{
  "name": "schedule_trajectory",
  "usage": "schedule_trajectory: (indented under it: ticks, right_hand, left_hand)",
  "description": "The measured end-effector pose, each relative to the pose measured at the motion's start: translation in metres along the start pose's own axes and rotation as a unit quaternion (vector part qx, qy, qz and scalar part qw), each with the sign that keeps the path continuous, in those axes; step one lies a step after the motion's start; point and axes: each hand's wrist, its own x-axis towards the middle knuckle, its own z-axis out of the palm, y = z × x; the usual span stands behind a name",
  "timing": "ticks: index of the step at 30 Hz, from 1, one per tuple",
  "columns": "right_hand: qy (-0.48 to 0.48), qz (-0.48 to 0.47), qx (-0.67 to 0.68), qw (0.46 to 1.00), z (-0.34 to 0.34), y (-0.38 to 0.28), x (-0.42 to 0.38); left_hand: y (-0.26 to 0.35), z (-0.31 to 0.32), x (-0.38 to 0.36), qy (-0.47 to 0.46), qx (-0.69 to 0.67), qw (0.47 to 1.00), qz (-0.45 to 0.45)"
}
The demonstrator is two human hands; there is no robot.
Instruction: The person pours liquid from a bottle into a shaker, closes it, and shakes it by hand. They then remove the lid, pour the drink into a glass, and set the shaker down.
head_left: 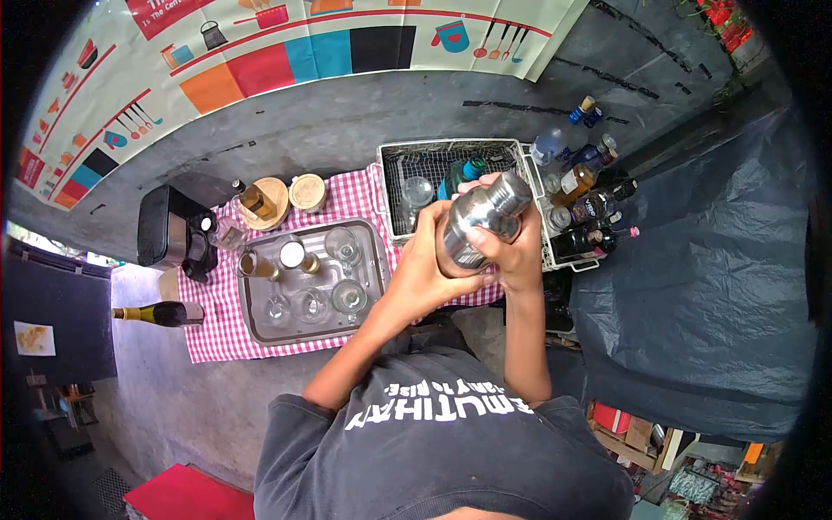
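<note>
A shiny metal cocktail shaker (475, 224) is held tilted in front of my chest, its capped end pointing up and to the right. My left hand (422, 264) is wrapped round the wider body from the left. From the right, my right hand (520, 253) closes on the upper part, with the thumb across the metal. Behind the shaker, a wire basket (399, 149) is partly covered by my hands. It holds a clear glass (418, 192) and a teal bottle (474, 166).
Left of my arms, a brown tray (250, 319) holds several glasses and cups on a checked cloth (201, 340). A dark green bottle (165, 314) stands farther left. Several liquor bottles (575, 182) crowd a rack at the right. Round wooden pieces (308, 192) lie near the wall.
</note>
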Motion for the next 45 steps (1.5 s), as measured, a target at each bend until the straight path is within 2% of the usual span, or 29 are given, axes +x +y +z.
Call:
schedule_trajectory:
  ticks: [1,3,4,5,8,9,11,13,16,17,23,25,27,31,33,37,39,42,45]
  right_hand:
    - [-0.018,0.005,0.029,0.999,-0.005,0.003,0.002]
    - [-0.012,0.011,0.053,0.998,-0.008,0.003,0.002]
    - [-0.033,0.013,0.096,0.995,-0.009,0.002,0.002]
    - [-0.054,0.016,0.138,0.989,-0.01,0.001,0.002]
    - [-0.09,0.0,0.125,0.988,-0.006,0.004,0.004]
    - [-0.117,-0.013,0.129,0.985,-0.006,0.005,0.005]
    - [-0.113,-0.013,0.123,0.986,-0.004,0.004,0.006]
    - [-0.093,0.029,0.15,0.984,-0.002,0.002,0.004]
    - [-0.119,0.041,0.148,0.981,-0.006,0.005,0.006]
    - [-0.136,0.051,0.144,0.979,-0.007,0.007,0.006]
    - [-0.103,0.065,0.138,0.983,-0.001,-0.003,-0.002]
    - [-0.094,0.044,0.107,0.989,0.001,-0.006,-0.002]
    - [-0.086,0.031,0.101,0.991,0.002,-0.006,0.002]
    - [-0.11,0.001,0.002,0.994,0.003,-0.029,0.012]
    - [-0.064,-0.021,-0.017,0.998,0.009,-0.039,0.012]
    - [-0.084,0.002,0.026,0.996,0.005,-0.033,0.013]
    - [-0.081,-0.009,0.033,0.996,0.01,-0.034,0.012]
    - [-0.093,-0.058,0.058,0.992,0.013,-0.036,0.008]
    - [-0.108,-0.071,0.068,0.989,0.013,-0.036,0.009]
  left_hand:
    - [-0.001,-0.002,0.0,-0.001,0.0,1.0,0.0]
    - [-0.004,-0.007,-0.001,-0.056,-0.117,0.992,0.007]
    - [-0.019,-0.007,-0.004,-0.081,-0.196,0.977,-0.021]
    - [-0.025,-0.008,-0.002,-0.083,-0.197,0.977,-0.021]
    - [-0.023,-0.01,0.003,-0.186,-0.306,0.931,-0.07]
    - [-0.023,-0.01,0.004,-0.186,-0.306,0.931,-0.068]
    - [-0.022,-0.009,0.002,-0.2,-0.281,0.935,-0.078]
    - [-0.017,-0.005,-0.004,-0.172,-0.277,0.939,-0.107]
    - [-0.009,-0.005,-0.003,-0.139,-0.267,0.946,-0.118]
    - [-0.009,-0.006,-0.003,-0.137,-0.267,0.947,-0.119]
    - [-0.006,-0.005,-0.009,-0.131,-0.239,0.958,-0.09]
    - [-0.006,-0.008,-0.007,-0.136,-0.246,0.954,-0.103]
    - [-0.008,-0.014,0.001,-0.145,-0.252,0.954,-0.075]
    - [-0.001,-0.015,0.009,-0.125,-0.221,0.967,-0.033]
    - [0.0,-0.009,0.009,-0.093,-0.207,0.974,-0.019]
    - [-0.002,-0.005,0.006,-0.045,-0.153,0.987,-0.01]
    - [0.0,-0.006,0.004,-0.03,-0.134,0.991,-0.002]
    - [0.012,-0.008,0.001,-0.014,-0.099,0.993,0.06]
    - [0.011,-0.011,0.002,-0.056,-0.169,0.984,0.015]
